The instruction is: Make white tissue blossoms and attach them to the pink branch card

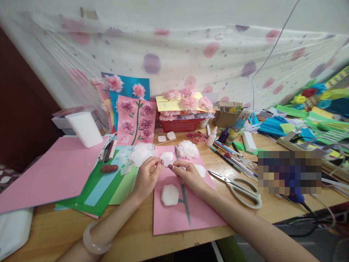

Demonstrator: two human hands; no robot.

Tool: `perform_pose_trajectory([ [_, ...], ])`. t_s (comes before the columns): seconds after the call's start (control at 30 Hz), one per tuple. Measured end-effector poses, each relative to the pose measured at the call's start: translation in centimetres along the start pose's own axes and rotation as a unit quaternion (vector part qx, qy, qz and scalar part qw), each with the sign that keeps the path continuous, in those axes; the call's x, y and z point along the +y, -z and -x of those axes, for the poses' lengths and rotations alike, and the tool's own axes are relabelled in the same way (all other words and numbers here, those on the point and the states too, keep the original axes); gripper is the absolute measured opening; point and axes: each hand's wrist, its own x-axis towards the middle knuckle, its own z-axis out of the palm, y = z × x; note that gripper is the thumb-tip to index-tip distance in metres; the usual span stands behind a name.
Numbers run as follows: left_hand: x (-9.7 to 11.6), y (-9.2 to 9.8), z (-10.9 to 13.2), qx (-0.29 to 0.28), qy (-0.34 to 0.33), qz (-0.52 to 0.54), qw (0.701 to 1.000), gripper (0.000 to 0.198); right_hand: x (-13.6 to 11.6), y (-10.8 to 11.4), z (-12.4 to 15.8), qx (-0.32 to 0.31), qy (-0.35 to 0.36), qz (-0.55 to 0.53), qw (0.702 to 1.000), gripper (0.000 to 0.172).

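My left hand [148,177] and my right hand [188,177] meet above a pink sheet [196,214], fingertips pinched. Between them is a thin, translucent white piece of tissue paper [167,163], its far edge hard to separate from the white cut paper [166,156] behind. On the pink sheet a dark green stem is drawn. A round stack of white paper [169,195] lies left of the stem, and another white piece [200,170] shows beside my right hand. A fluffy white paper flower [188,149] sits at the sheet's top. Loose white tissue [142,154] lies beyond my left hand.
Scissors [236,187] lie right of the sheet, near pens [231,160] and a white glue bottle [212,137]. Coloured sheets [51,167] cover the left side. Behind stand a pink flower picture [136,118] and a red basket [181,126]. A blue glue gun [296,196] is partly blurred.
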Motion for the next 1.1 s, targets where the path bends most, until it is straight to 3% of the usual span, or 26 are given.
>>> perform_pose_trajectory([
  [0.2,0.3,-0.1,-0.1,-0.016,-0.016,-0.003,1.000,0.013,-0.1,-0.1,0.1,0.002,0.002,-0.007,1.000,0.036],
  [0.47,-0.4,0.0,-0.3,0.007,0.098,0.043,0.994,0.024,0.4,0.1,-0.1,-0.009,-0.008,-0.018,1.000,0.036],
  [0.83,-0.8,0.4,-0.8,0.007,0.097,0.009,0.995,0.027,-0.5,-0.1,0.2,-0.011,-0.033,-0.065,0.997,0.025],
  [1.0,-2.5,2.1,-2.3,0.035,0.068,-0.049,0.996,0.023,-0.4,0.0,0.1,-0.006,-0.037,-0.073,0.997,0.026],
  [1.1,-3.5,3.9,-3.5,0.098,0.056,-0.105,0.988,0.012,-0.1,0.1,0.0,-0.006,-0.034,-0.065,0.997,0.031],
])
